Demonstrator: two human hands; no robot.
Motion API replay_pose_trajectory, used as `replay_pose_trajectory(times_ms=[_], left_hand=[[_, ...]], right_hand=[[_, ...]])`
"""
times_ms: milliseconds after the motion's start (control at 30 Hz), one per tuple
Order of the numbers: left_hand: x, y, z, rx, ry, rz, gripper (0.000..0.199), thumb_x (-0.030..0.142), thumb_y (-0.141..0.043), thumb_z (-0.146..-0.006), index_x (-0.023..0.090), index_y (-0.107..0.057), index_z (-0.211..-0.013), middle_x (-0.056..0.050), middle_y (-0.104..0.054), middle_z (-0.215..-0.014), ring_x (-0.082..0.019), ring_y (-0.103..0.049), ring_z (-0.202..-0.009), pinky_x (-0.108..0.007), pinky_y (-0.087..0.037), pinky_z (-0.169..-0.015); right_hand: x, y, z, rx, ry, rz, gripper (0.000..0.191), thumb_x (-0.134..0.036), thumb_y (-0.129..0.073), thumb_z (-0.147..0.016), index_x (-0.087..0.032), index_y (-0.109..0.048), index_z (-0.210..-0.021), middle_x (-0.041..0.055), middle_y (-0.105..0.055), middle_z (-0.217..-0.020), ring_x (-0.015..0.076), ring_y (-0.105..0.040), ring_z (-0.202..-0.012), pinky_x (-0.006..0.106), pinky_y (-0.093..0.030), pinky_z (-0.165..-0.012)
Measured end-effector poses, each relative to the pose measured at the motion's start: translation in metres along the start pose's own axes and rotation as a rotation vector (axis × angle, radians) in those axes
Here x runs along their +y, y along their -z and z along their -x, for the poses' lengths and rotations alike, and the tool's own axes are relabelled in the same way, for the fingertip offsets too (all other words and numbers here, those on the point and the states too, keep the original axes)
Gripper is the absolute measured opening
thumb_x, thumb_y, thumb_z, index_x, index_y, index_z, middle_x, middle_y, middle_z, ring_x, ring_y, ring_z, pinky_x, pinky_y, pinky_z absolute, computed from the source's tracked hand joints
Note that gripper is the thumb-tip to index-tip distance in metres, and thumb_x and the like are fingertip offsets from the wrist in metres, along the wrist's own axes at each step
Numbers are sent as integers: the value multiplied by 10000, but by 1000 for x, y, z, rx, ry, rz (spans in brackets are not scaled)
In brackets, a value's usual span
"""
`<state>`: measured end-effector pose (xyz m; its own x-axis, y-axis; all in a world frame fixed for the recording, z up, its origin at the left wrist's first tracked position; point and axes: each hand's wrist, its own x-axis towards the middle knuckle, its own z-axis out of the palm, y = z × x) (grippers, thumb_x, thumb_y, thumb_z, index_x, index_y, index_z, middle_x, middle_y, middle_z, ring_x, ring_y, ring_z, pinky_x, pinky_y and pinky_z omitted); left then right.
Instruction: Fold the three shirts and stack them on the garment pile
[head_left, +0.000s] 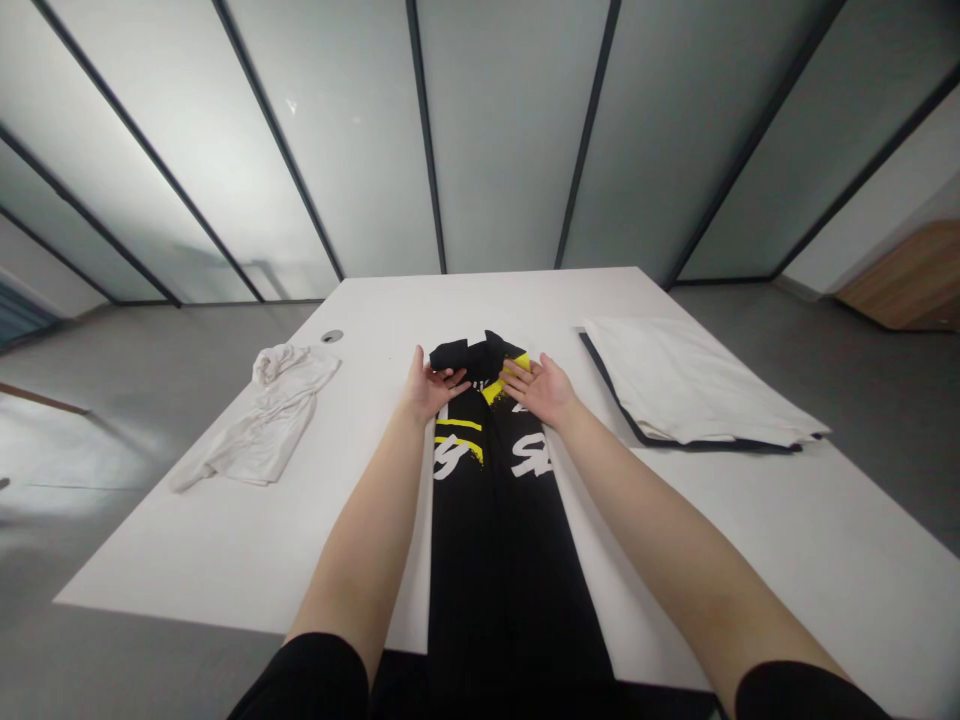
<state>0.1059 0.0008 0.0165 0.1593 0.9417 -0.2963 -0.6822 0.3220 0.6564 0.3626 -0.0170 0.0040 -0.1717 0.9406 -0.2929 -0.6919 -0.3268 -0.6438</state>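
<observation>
The long black cloth garment with yellow and white print [465, 550] lies down the middle of the flat white worktop [202, 555] — smooth near, bunched far, so it seems half tidy. The left hand [430, 388] and right hand [546, 391] touch it towards the far end, fingers apart, squeezing nothing. The crumpled thin white cloth [274, 425] looks untidied; the flat white-and-dark cloth pile [690, 385] looks done. White squiggles [531, 457] (one like an S) make no word I can read.
</observation>
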Motion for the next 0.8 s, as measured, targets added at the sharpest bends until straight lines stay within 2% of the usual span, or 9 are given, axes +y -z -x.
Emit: replay_pose_trajectory(times_ms=[133,267,367,433,500,600,700,800], left_hand=[[4,1,3,-18,57,-138,681,802,-422,-1019,188,-715,-1037,-116,-760,-841,-306,-773,-918,-565,-616,-996],[9,2,9,-21,179,-312,627,714,-406,-1068,182,-710,-935,-117,-747,-776,-286,-768,-855,-507,-657,-898],[8,1,9,-12,222,-428,485,573,-510,-1086,174,-698,-885,-103,-742,-761,-260,-757,-788,-457,-672,-809],[5,0,7,38,197,-500,369,479,-607,-1063,168,-701,-889,-87,-739,-754,-230,-735,-712,-391,-660,-710],[2,-1,5,96,134,-583,284,411,-706,-1013,166,-698,-869,-54,-700,-680,-188,-674,-590,-315,-602,-584],[-1,-2,4,109,35,-690,223,315,-843,-899,173,-686,-830,-6,-634,-595,-131,-579,-486,-230,-484,-469],[0,-4,7,78,-7,-705,159,206,-862,-840,183,-713,-892,-12,-681,-668,-121,-604,-529,-196,-463,-457],[5,-7,10,52,7,-632,211,119,-768,-854,195,-764,-1051,-41,-754,-829,-140,-677,-650,-213,-555,-534]], right_hand=[[4,0,-2,102,73,11,406,-512,-394,-1124,-265,-573,-855,83,-772,-880,242,-765,-965,392,-647,-908],[4,-1,0,153,57,131,355,-459,-479,-1122,-271,-527,-825,18,-656,-692,206,-708,-740,376,-675,-811],[2,-5,6,127,13,262,256,-376,-497,-1116,-259,-565,-899,17,-689,-761,186,-708,-694,351,-680,-710],[0,-9,11,104,-6,369,173,-340,-512,-1105,-255,-614,-995,25,-730,-839,175,-711,-653,312,-658,-614],[-1,-11,16,76,-10,469,147,-345,-530,-1102,-259,-646,-1074,28,-751,-867,164,-698,-597,277,-624,-529],[-2,-14,19,48,-49,555,236,-407,-519,-1121,-229,-669,-1082,63,-757,-817,164,-686,-562,256,-606,-488],[-2,-15,20,93,-86,520,321,-428,-460,-1147,-194,-664,-1065,94,-757,-793,172,-693,-565,263,-626,-505],[-3,-14,19,119,-65,422,292,-370,-439,-1157,-192,-656,-1077,89,-771,-862,182,-734,-639,282,-663,-568]])
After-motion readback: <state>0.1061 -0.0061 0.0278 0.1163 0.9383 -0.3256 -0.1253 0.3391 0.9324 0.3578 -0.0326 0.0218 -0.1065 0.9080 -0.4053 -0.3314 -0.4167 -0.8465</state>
